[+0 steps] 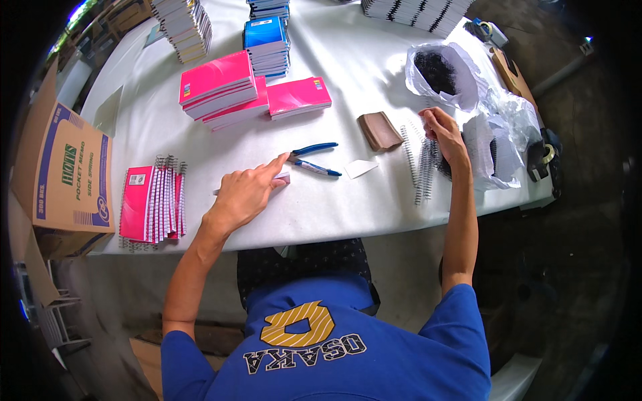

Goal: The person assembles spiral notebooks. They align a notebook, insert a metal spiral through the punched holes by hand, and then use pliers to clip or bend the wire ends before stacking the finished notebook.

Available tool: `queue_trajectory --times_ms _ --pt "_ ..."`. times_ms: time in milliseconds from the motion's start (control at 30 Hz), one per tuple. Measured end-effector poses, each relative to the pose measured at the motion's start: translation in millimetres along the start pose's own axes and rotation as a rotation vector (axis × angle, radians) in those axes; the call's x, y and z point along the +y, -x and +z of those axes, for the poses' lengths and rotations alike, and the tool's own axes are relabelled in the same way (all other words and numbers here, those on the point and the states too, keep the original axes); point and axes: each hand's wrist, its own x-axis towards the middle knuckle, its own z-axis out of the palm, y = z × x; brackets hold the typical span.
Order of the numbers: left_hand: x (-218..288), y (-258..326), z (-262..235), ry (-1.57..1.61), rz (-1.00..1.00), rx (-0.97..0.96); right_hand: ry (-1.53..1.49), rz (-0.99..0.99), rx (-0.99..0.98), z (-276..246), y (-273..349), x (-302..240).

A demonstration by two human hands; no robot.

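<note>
The wire coils [425,175] lie in a loose bunch toward the right edge of the counter [374,214], most of them pointing at the near edge. My right hand [443,134] is at their far end, its fingers curled in with the tips drawn together; whether a coil is caught between them I cannot tell. My left hand [244,194] lies near the middle of the near edge, over a small pale pink-edged piece [284,178] that it mostly hides. My index finger stretches forward and my thumb stands apart from it, down by that piece; I cannot tell whether my fingers grip it.

Just beyond that index fingertip lie blue-handled pliers [318,146], and right of them a white slip of paper [361,168]. Between slip and coils, a little farther from me, sits a shallow brown holder [381,130].

By the right edge, a white plastic bag [469,93] holds a dark mass of coils, with another bag [500,175] nearer me. Left of centre are stacked pink notebooks [217,77], a blue stack [266,33] behind them toward the far edge. At the near left corner, pink notebooks with coils in them [138,204] lie overlapped, and beside the left edge stands an open cardboard carton [67,217].
</note>
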Motion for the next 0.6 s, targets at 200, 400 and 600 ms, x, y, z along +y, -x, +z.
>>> queue_trajectory --times_ms 200,400,600 --pt "-7.2 -5.2 7.1 -0.023 0.032 0.069 0.309 -0.336 -0.016 46.9 6.9 -20.6" --pt "-0.5 -1.7 1.4 -0.022 0.002 0.009 -0.211 0.007 0.015 29.4 -4.4 -2.6" --pt "0.0 -4.2 1.9 -0.008 0.059 0.041 -0.583 0.049 -0.023 -10.9 -11.8 22.4"
